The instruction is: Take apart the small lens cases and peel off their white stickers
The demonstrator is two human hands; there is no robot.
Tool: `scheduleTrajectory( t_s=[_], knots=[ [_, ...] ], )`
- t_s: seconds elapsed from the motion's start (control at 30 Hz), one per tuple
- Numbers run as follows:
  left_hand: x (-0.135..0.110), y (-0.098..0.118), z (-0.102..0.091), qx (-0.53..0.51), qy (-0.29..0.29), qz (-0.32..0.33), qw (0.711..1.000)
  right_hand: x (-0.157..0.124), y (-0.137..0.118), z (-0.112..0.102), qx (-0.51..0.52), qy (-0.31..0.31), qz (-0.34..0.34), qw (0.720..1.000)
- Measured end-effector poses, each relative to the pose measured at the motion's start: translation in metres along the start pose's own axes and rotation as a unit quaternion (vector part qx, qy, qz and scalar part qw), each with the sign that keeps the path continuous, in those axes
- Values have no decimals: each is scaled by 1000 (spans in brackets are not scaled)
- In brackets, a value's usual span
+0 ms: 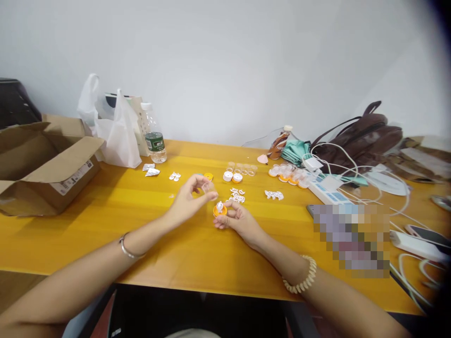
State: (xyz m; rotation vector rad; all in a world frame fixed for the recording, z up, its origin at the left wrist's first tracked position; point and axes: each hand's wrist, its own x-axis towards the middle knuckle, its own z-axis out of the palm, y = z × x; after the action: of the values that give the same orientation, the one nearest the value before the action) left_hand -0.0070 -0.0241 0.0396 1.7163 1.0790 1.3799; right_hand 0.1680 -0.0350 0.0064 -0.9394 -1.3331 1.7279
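Observation:
My right hand (237, 219) pinches a small orange base (220, 211) with a white figure (219, 205) standing on it, just above the yellow table (105, 225). My left hand (190, 199) is raised beside it, fingers curled round a small clear dome cap (207, 187) held a little above and left of the base. Loose white cut-out pieces (237, 195) lie just behind my hands, with another white piece (274, 194) further right.
Rows of clear caps and orange bases (289, 173) lie at the back. An open cardboard box (42, 164), white plastic bags (118, 134) and a water bottle (154, 136) stand at the left. A power strip (326, 190), cables, a brown bag (359, 141) and phones crowd the right.

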Motion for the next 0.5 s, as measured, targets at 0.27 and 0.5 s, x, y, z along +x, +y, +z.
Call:
scheduleTrajectory(
  t_s=[0.27,0.5],
  knots=[
    [113,-54,4,119,-38,-44,991,-1,0,3,8,-31,10,999],
    [160,-89,32,164,-49,-76,982,-5,0,4,14,-42,27,999]
  ],
)
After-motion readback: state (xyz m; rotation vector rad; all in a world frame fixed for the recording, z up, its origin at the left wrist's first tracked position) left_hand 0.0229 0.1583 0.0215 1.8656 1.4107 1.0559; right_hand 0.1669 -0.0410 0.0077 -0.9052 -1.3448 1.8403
